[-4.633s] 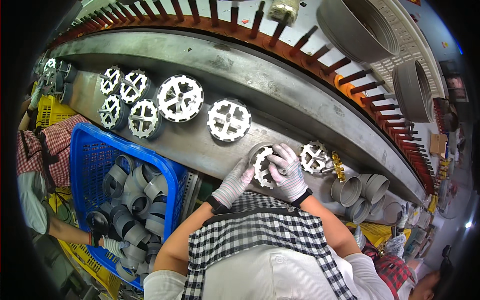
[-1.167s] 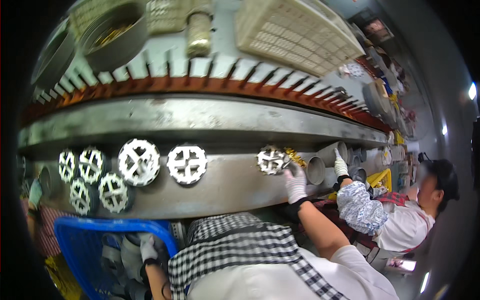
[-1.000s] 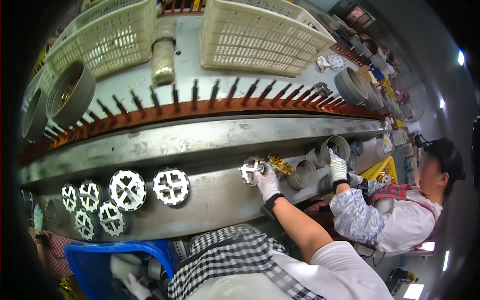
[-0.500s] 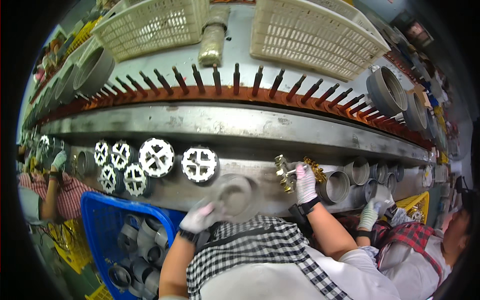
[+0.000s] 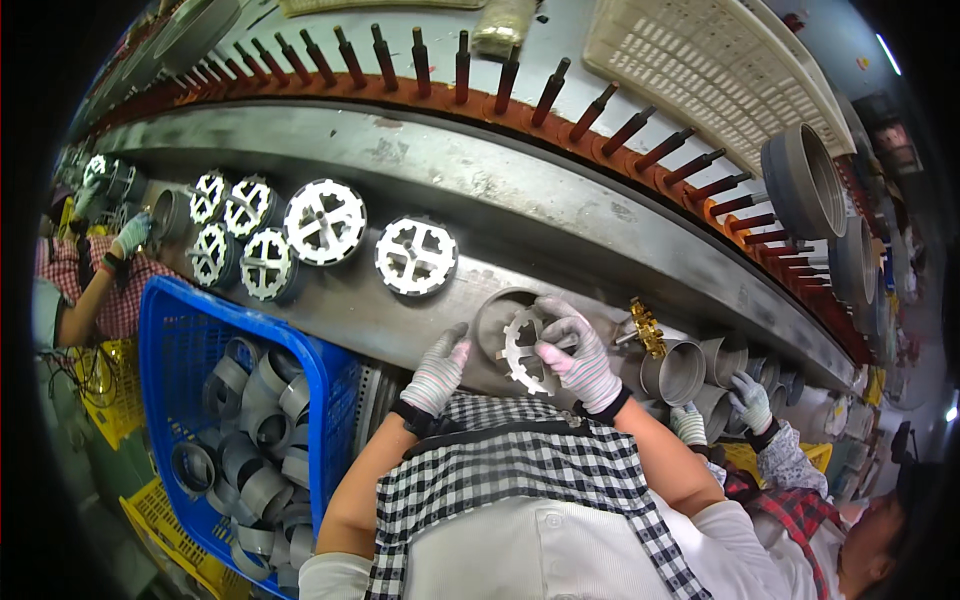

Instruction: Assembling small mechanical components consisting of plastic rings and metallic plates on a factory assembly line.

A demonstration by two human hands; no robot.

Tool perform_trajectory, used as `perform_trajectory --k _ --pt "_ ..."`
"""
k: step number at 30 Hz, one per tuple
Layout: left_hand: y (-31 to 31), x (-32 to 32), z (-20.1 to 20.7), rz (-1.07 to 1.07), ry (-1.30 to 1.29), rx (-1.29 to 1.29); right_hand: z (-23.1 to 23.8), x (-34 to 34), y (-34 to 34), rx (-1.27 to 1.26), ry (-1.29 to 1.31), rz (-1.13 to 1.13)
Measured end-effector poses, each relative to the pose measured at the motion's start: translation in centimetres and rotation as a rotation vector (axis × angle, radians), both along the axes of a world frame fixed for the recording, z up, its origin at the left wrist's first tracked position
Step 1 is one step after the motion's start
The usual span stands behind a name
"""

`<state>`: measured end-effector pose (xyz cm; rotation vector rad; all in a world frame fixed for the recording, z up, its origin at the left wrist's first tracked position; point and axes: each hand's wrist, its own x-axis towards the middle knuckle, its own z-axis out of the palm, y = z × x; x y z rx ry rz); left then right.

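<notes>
My right hand (image 5: pixel 582 362), in a striped work glove, grips a silver toothed, spoked wheel (image 5: pixel 520 345) by its middle and holds it tilted over a grey ring (image 5: pixel 483 308). The ring rests on the metal bench, partly hidden by the wheel and hand. My left hand (image 5: pixel 438 372), also gloved, is beside the ring's left edge with its fingers stretched out and nothing visible in them; whether they touch the ring I cannot tell. A brass-coloured toothed wheel (image 5: pixel 646 328) stands to the right of my right hand.
Several grey rings fitted with white spoked wheels (image 5: pixel 417 256) stand on the bench at left. A blue basket (image 5: pixel 335 400) of grey rings sits at lower left. More open rings (image 5: pixel 672 372) and a co-worker's gloved hands (image 5: pixel 750 402) are at right. Upright rods (image 5: pixel 463 70) line the conveyor beyond.
The grey ring, blurred in my left hand before, now rests on the bench, and that hand has loosened. My right hand has brought the toothed wheel left over it. The view has shifted.
</notes>
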<state>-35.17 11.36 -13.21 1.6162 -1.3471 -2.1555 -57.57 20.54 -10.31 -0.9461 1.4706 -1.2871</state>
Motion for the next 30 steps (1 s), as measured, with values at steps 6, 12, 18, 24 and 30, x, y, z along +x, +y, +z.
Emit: perform_trajectory --k 6,12,18,24,30 --pt "1.5 0.5 -0.3 0.079 0.266 0.038 -2.7 1.4 -2.5 -0.203 0.454 0.068" --pt "1.4 -0.1 -3.5 0.000 0.509 -0.179 -3.5 2.2 -4.6 -0.241 0.589 0.152" --pt "1.4 -0.8 -4.0 0.021 0.409 -0.189 -4.9 2.3 -4.8 -0.226 0.593 0.153" --pt "1.4 -1.1 -3.5 0.154 0.358 -0.013 -4.6 3.1 -4.8 -0.282 0.644 0.153" --pt "1.5 -1.2 -4.3 0.074 0.104 -0.162 -5.1 3.3 -4.8 -0.290 0.638 0.120"
